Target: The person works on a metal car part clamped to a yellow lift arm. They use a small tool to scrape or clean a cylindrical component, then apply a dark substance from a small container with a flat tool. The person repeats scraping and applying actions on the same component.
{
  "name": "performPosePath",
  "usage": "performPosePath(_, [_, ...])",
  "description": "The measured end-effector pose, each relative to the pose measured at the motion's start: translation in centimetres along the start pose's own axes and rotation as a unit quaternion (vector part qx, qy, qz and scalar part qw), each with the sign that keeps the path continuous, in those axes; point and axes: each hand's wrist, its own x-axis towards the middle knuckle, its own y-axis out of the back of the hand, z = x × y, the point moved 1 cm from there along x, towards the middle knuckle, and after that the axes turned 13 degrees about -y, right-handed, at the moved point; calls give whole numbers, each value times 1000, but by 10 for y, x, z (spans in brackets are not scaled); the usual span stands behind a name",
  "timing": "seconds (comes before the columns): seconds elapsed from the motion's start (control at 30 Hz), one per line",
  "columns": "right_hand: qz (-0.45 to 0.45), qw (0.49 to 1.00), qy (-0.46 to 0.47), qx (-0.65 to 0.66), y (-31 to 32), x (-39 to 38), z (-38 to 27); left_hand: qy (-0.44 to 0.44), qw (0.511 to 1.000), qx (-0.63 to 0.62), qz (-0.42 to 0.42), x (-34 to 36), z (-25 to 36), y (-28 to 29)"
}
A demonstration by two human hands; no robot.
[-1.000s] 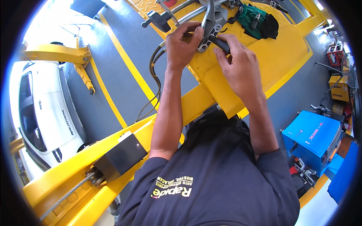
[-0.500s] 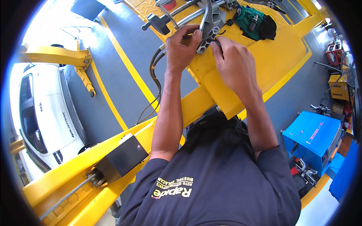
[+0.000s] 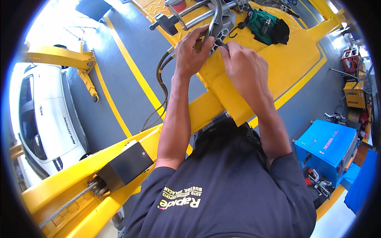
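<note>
My left hand (image 3: 190,53) is closed around the lower part of a grey metal clamp arm (image 3: 217,22). This arm belongs to a clamp fixture with a threaded rod (image 3: 193,8), a smooth bar and a black knob (image 3: 166,24). Fingers pinched, my right hand (image 3: 248,67) grips a short black cylindrical piece (image 3: 222,44) against the arm's lower end. Whether that piece is a tool handle or a pin, I cannot tell. To its right are a small black hook (image 3: 233,35) and a green and black cloth (image 3: 266,27) with a dark cylindrical tool (image 3: 266,26) on it.
The fixture sits over a yellow steel platform (image 3: 270,59). A yellow lift beam with a black box (image 3: 125,168) and steel cable crosses the lower left. Dark hoses (image 3: 162,75) hang beside my left forearm. A white car (image 3: 55,115) stands left, a blue cabinet (image 3: 325,141) right.
My right hand has shifted slightly down, and more of the black piece shows. My left fingers have slid a little along the arm. The hook now shows more fully.
</note>
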Motion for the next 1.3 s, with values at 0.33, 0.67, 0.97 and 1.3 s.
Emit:
performPosePath(0.33, [-18,1000,-6,-6,12,-5,-6,-6,1000,13,9,-4,-6,1])
performPosePath(0.67, [-40,999,-8,-20,26,-9,-7,2,1000,6,8,-4,-8,2])
performPosePath(0.97, [-17,1000,-6,10,14,-6,-9,2,1000,-9,5,0,-1,2])
performPosePath(1.3, [-12,1000,2,19,9,-5,-2,8,1000,-9,12,1,3,0])
